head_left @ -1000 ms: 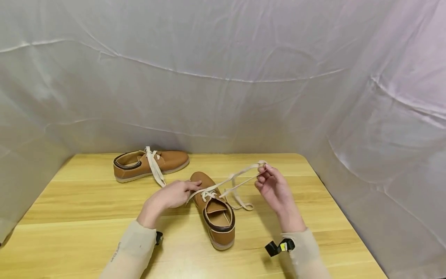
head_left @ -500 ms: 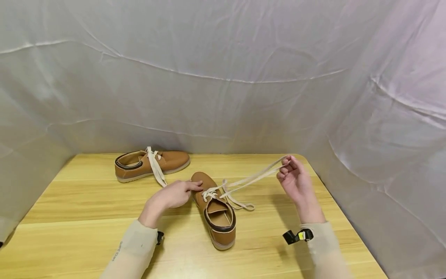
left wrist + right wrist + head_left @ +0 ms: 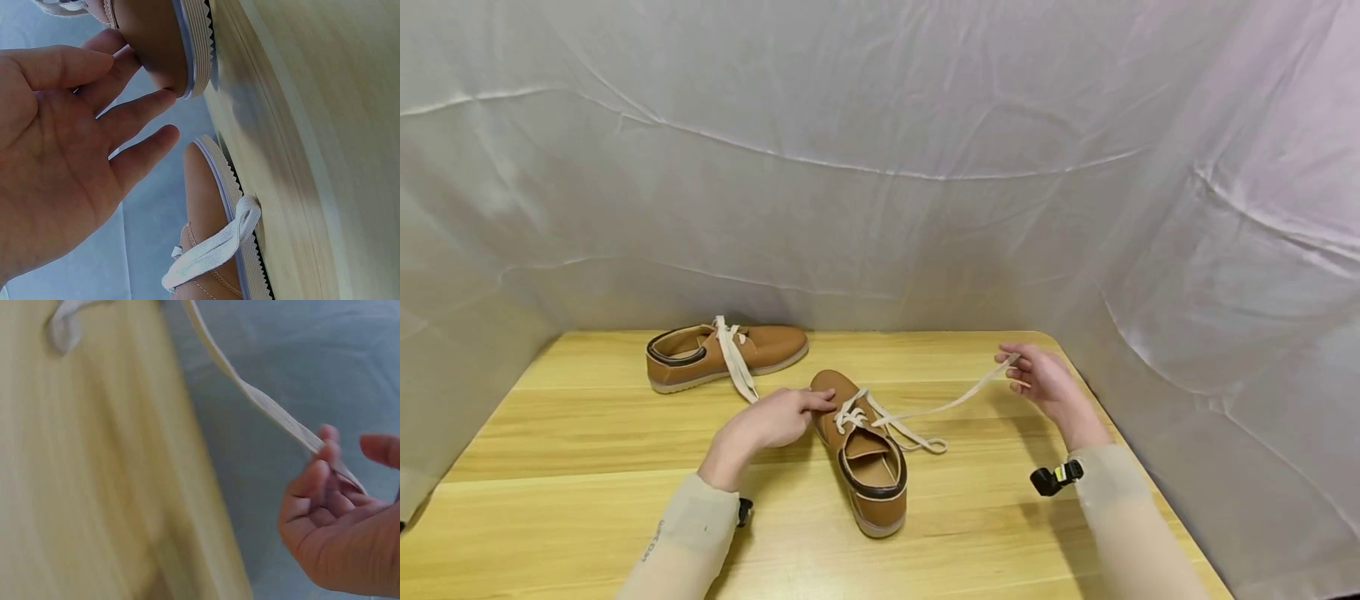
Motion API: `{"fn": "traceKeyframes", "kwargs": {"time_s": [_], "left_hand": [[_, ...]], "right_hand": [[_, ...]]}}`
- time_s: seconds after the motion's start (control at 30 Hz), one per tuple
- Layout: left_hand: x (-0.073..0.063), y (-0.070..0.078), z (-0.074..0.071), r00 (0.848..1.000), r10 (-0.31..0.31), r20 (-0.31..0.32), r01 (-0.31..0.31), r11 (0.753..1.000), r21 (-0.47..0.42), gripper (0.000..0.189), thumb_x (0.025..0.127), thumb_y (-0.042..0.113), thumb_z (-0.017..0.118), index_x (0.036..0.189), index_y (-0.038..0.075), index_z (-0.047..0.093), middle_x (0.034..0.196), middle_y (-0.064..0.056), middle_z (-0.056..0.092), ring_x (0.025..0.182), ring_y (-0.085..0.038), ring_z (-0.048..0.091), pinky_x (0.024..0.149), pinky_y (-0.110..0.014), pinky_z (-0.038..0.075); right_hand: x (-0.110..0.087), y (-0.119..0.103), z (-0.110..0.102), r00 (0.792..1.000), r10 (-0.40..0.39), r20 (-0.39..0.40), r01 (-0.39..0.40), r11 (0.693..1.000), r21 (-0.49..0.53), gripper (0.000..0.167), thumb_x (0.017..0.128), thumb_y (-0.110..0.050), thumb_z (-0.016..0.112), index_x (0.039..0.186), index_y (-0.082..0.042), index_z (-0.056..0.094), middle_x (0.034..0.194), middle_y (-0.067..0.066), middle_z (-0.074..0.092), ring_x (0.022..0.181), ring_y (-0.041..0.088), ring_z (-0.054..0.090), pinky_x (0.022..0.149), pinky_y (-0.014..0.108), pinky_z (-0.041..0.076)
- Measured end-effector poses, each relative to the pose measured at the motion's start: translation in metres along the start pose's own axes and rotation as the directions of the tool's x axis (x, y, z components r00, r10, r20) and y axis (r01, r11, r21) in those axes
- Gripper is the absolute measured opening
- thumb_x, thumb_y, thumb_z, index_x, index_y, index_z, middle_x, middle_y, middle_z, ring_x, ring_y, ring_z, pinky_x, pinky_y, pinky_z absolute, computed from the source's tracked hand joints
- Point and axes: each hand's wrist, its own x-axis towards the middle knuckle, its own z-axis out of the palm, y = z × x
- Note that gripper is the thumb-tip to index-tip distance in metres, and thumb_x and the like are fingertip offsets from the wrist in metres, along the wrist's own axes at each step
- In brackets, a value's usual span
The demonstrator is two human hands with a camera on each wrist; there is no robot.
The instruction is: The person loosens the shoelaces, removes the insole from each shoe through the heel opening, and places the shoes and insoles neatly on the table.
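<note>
A brown lace-up shoe (image 3: 880,505) stands mid-table, toe pointing away, with cream laces threaded through its eyelets. My left hand (image 3: 771,421) rests on its toe from the left; in the left wrist view, straight fingers (image 3: 140,112) touch the toe. One shoelace (image 3: 951,406) runs from the shoe to my right hand (image 3: 1051,387), raised over the table's right side. In the right wrist view, curled fingers (image 3: 306,487) hold this lace (image 3: 269,405), with the thumb apart from it. The other lace (image 3: 917,437) lies looped on the table beside the shoe.
A second brown shoe (image 3: 775,346) stands behind on the left, toe to the right, its lace (image 3: 733,362) hanging over its side. The wooden table (image 3: 587,433) meets grey fabric walls (image 3: 880,233) at the back and sides.
My right hand first pulled out to the right with the lace strands, then turned over. One strand has straightened out and now sags from the hand. My left hand stays on the toe.
</note>
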Motion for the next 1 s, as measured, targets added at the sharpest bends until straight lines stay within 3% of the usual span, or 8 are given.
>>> {"fn": "traceKeyframes", "kwargs": {"time_s": [0.1,0.23,0.33,0.47,0.63,0.8,0.9,1.0], "left_hand": [[0.0,0.001,0.001,1.0,-0.004,-0.002,0.004,1.0,-0.002,0.047,0.101,-0.001,0.044,0.14,0.01,0.067,0.156,-0.004,0.052,0.147,-0.036,0.043,0.12,-0.053,0.036],[0.0,0.001,0.002,1.0,-0.005,0.001,0.005,1.0,-0.001,0.046,0.102,-0.001,0.044,0.14,0.01,0.067,0.156,-0.004,0.052,0.147,-0.036,0.043,0.12,-0.053,0.036],[0.0,0.001,0.002,1.0,-0.011,-0.005,0.011,1.0,-0.002,0.046,0.102,0.0,0.045,0.14,0.01,0.067,0.156,-0.004,0.053,0.147,-0.036,0.043,0.12,-0.054,0.036],[-0.002,0.003,0.004,1.0,-0.016,-0.021,0.016,1.0,-0.023,0.043,0.103,0.002,0.048,0.141,0.009,0.066,0.156,-0.006,0.052,0.147,-0.038,0.042,0.117,-0.054,0.04],[-0.004,0.014,0.004,0.99,-0.078,-0.117,0.071,0.995,-0.07,0.039,0.106,0.014,0.055,0.143,0.008,0.062,0.145,-0.011,0.062,0.138,-0.037,0.053,0.113,-0.056,0.044],[-0.009,0.037,0.005,0.937,-0.151,-0.315,0.111,0.984,-0.142,0.029,0.105,0.023,0.059,0.129,0.009,0.068,0.122,-0.006,0.07,0.109,-0.026,0.068,0.093,-0.049,0.056],[-0.015,0.05,0.01,0.893,-0.184,-0.411,0.111,0.974,-0.196,0.017,0.103,0.024,0.062,0.114,0.013,0.07,0.105,-0.001,0.068,0.091,-0.018,0.064,0.08,-0.04,0.055],[-0.022,0.059,0.019,0.876,-0.188,-0.445,0.088,0.968,-0.235,0.009,0.1,0.022,0.067,0.103,0.014,0.068,0.094,0.0,0.064,0.083,-0.014,0.059,0.075,-0.033,0.053]], "right_hand": [[0.006,0.009,0.0,0.999,0.046,0.011,-0.042,0.967,-0.251,0.029,0.108,-0.028,0.057,0.123,-0.007,0.068,0.104,-0.003,0.076,0.08,0.008,0.064,0.071,0.024,0.054],[0.008,0.016,0.004,0.996,0.082,0.04,-0.048,0.846,-0.531,0.06,0.106,-0.038,0.058,0.145,0.007,0.052,0.121,0.012,0.075,0.091,0.018,0.069,0.08,0.034,0.057],[0.003,0.016,0.012,0.996,0.053,0.076,0.007,0.777,-0.629,0.062,0.106,-0.04,0.058,0.146,0.007,0.051,0.128,0.017,0.072,0.1,0.028,0.069,0.085,0.04,0.057],[-0.01,0.013,0.033,0.988,-0.083,0.131,0.146,0.783,-0.605,0.05,0.107,-0.034,0.06,0.139,0.005,0.059,0.124,0.018,0.073,0.102,0.034,0.068,0.083,0.038,0.059],[-0.031,0.016,0.071,0.948,-0.227,0.222,0.311,0.804,-0.507,0.036,0.103,-0.024,0.067,0.126,0.004,0.067,0.11,0.016,0.074,0.094,0.038,0.069,0.078,0.037,0.063],[-0.05,0.028,0.107,0.898,-0.276,0.342,0.425,0.747,-0.512,0.028,0.1,-0.019,0.07,0.118,0.002,0.071,0.101,0.011,0.074,0.089,0.042,0.069,0.073,0.038,0.064],[-0.058,0.037,0.125,0.865,-0.3,0.403,0.493,0.656,-0.571,0.023,0.099,-0.019,0.071,0.115,-0.002,0.073,0.101,0.007,0.075,0.088,0.031,0.071,0.071,0.032,0.062],[-0.061,0.046,0.138,0.835,-0.319,0.448,0.545,0.586,-0.599,0.019,0.097,-0.019,0.073,0.112,-0.007,0.075,0.103,0.002,0.075,0.088,0.019,0.07,0.07,0.026,0.06]]}}
